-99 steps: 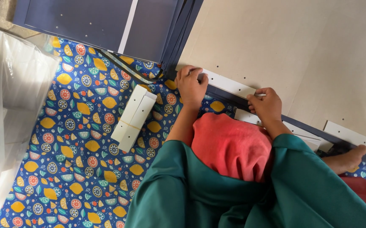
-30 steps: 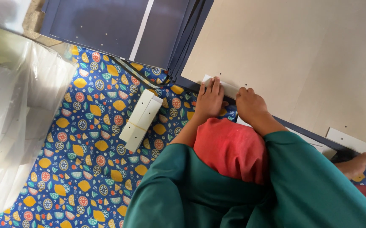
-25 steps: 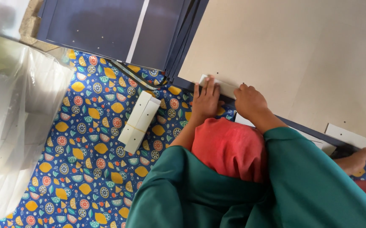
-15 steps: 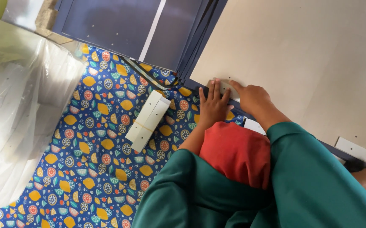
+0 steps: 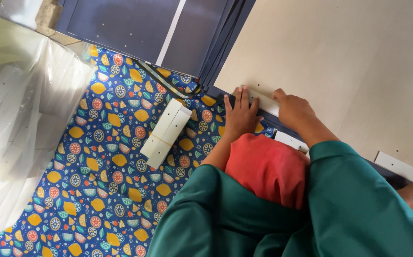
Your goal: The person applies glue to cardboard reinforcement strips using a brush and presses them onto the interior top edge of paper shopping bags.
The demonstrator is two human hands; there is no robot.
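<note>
Both hands pressed on a small white strip at the edge of a beige board, floor level.

Left hand (image 5: 239,114) lies flat, fingers spread wide, tips on the near end of the white strip (image 5: 263,101); right hand (image 5: 294,110) is curled over the strip's far end, holding it down against the beige board (image 5: 349,62). The strip sits at the board's near-left edge, beside small drilled holes. The floor is covered by a blue mat (image 5: 106,157) printed with lemons and citrus slices. A bundle of white strips (image 5: 166,133) lies on the mat, left of the hands and apart from them. Dark blue panels (image 5: 140,26) are stacked at the top, their edges fanned out next to the board. Clear plastic sheeting (image 5: 20,119) is heaped at far left. Green sleeves and a red cloth (image 5: 266,169) fill the foreground.
</note>
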